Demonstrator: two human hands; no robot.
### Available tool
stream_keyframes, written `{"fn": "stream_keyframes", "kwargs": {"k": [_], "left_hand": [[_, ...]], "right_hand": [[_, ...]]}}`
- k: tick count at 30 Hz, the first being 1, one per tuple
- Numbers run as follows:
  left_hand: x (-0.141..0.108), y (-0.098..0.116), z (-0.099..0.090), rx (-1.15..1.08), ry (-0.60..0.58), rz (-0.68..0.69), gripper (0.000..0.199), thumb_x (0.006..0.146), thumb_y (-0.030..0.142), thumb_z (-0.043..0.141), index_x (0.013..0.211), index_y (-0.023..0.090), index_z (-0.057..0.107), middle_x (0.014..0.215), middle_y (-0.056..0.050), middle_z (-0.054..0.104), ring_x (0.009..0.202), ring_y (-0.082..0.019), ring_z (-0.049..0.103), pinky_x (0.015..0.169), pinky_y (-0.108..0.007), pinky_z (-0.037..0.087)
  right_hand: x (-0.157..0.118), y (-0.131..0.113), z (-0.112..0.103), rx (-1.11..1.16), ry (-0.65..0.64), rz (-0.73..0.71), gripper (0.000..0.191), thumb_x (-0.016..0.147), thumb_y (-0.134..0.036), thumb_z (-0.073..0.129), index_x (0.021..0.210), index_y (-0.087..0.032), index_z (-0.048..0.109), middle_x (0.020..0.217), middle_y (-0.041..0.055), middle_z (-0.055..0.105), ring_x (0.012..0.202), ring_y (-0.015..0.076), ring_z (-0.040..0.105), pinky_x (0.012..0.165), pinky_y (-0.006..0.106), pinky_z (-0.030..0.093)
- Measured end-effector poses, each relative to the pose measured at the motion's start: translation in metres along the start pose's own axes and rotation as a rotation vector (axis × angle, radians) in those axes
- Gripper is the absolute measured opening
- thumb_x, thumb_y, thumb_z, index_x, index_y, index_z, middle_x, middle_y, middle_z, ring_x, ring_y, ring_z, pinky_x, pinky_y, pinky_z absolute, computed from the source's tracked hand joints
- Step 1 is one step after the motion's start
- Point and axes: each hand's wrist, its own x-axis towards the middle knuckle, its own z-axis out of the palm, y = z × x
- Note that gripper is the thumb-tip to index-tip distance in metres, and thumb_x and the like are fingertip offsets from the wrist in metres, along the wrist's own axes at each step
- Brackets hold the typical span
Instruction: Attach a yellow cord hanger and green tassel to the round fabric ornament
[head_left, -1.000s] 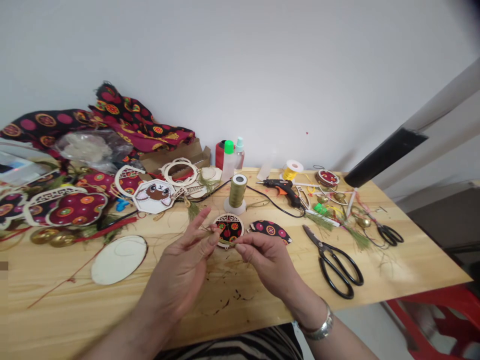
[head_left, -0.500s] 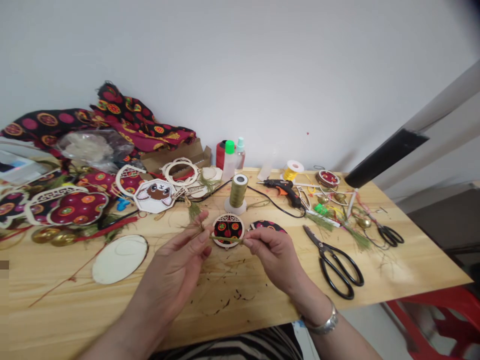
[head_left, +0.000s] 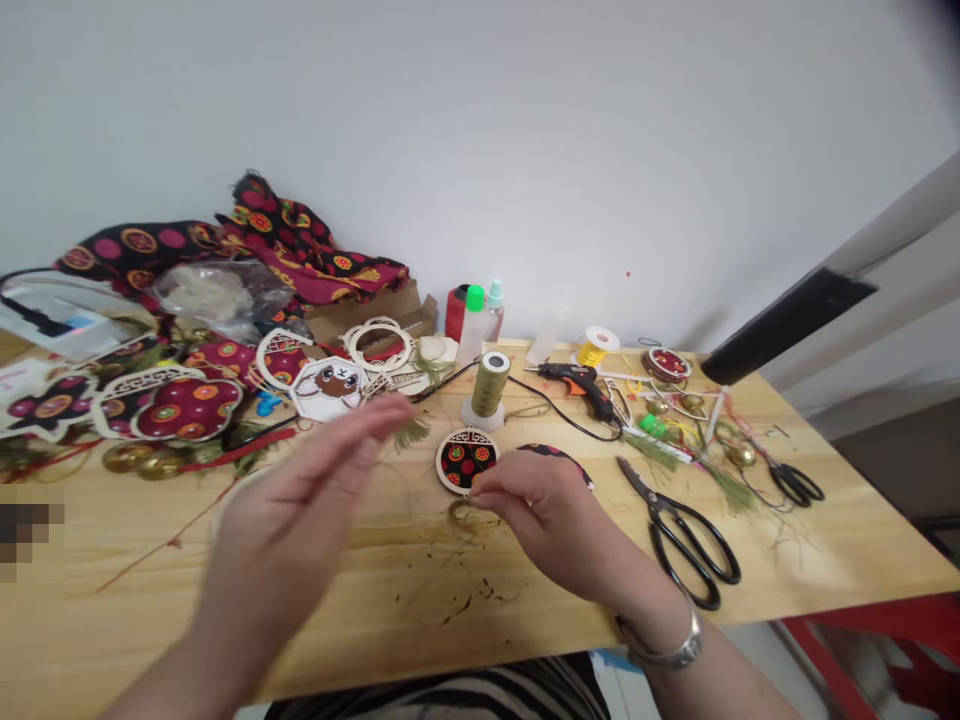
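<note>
Your right grip pinches a thin olive strand, thumb pressed to fingertips. The strand hangs in a small curl, frayed-looking and slightly blurred, near the six o'clock edge of the round ornament. That ornament lies flat on the worktop, at ten o'clock from your right hand: pale wooden rim, lattice band across its top, black fabric dotted with red, orange and green motifs. Your left hand, at eight o'clock from it, is raised and motion-blurred, fingers extended together; you can't tell whether that grip pinches anything. From the ornament: olive thread spool upright at one o'clock, glue gun at two, large scissors toward four.
</note>
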Motion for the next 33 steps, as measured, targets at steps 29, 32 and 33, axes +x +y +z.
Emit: {"fn": "stream_keyframes", "kwargs": {"k": [29, 32, 33], "left_hand": [[-0.010, -0.042, 0.009, 0.607, -0.436, 0.234, 0.026, 0.082, 0.025, 0.052, 0.093, 0.025, 0.075, 0.058, 0.002, 0.067, 0.052, -0.015, 0.059, 0.054, -0.023, 0.043], [-0.010, -0.038, 0.012, 0.534, -0.451, 0.043, 0.026, 0.082, 0.029, 0.053, 0.093, 0.024, 0.076, 0.071, 0.001, 0.074, 0.067, -0.018, 0.064, 0.064, -0.024, 0.046], [-0.010, -0.036, 0.014, 0.492, -0.450, -0.031, 0.024, 0.081, 0.030, 0.055, 0.091, 0.024, 0.076, 0.076, 0.000, 0.075, 0.074, -0.019, 0.065, 0.067, -0.024, 0.047]], "right_hand": [[-0.001, 0.006, 0.000, -0.156, -0.123, 0.087, 0.016, 0.090, -0.015, 0.053, 0.081, -0.017, 0.066, 0.077, 0.0010, 0.066, 0.071, 0.0126, 0.056, 0.066, 0.024, 0.040], [-0.001, 0.011, -0.001, -0.160, -0.089, 0.088, 0.015, 0.090, -0.016, 0.054, 0.082, -0.018, 0.066, 0.078, -0.0003, 0.067, 0.072, 0.0121, 0.057, 0.067, 0.024, 0.040], [-0.001, 0.012, -0.001, -0.156, -0.078, 0.088, 0.014, 0.090, -0.017, 0.054, 0.082, -0.018, 0.066, 0.078, -0.0006, 0.067, 0.073, 0.0121, 0.058, 0.067, 0.024, 0.041]]}}
